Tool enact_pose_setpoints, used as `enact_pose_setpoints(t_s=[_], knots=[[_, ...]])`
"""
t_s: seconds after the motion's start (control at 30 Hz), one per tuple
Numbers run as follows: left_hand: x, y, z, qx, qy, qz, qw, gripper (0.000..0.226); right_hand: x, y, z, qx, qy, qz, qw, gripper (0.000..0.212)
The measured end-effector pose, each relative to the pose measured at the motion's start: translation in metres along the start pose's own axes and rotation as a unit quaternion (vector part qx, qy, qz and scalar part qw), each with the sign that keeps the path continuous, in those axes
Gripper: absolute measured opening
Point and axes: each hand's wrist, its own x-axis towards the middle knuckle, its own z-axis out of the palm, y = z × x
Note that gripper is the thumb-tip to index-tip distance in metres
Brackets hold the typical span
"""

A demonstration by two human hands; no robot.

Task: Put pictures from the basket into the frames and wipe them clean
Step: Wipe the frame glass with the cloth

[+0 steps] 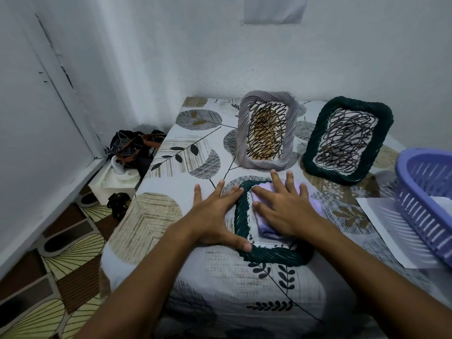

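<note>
A dark green woven frame [269, 254] lies flat on the patterned table. My right hand [283, 206] presses a folded lilac cloth [264, 230] onto its middle with straight, spread fingers. My left hand [215, 214] lies flat on the frame's left edge, thumb on its near corner. Behind stand a grey woven frame [291, 133] and another dark green frame [318, 152], each upright with a scribbled picture inside. The purple basket [415, 192] sits at the right edge, resting on a white sheet [381, 231].
The table [171, 216] stands against a white wall, in a corner. On the floor to the left lie a dark bundle of fabric [134, 148], a white box [115, 182] and a small dark object [119, 201].
</note>
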Motion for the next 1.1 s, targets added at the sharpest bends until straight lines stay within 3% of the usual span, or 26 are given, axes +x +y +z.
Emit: enact_pose_setpoints(t_s=[0.13, 0.77, 0.93, 1.1], knots=[[0.001, -0.001, 0.001, 0.010, 0.007, 0.000, 1.000, 0.135, 0.000, 0.003, -0.004, 0.000, 0.029, 0.019, 0.999, 0.050], [0.001, -0.002, 0.002, -0.002, 0.016, 0.000, 1.000, 0.135, 0.005, 0.005, -0.010, 0.057, -0.017, 0.006, 0.998, 0.053], [0.000, -0.001, 0.001, -0.003, 0.014, -0.001, 1.000, 0.136, 0.001, 0.011, -0.014, 0.079, 0.053, -0.003, 0.995, 0.050], [0.001, -0.002, 0.002, -0.001, 0.013, 0.000, 1.000, 0.135, -0.002, 0.008, -0.006, 0.015, -0.013, -0.005, 1.000, 0.061]])
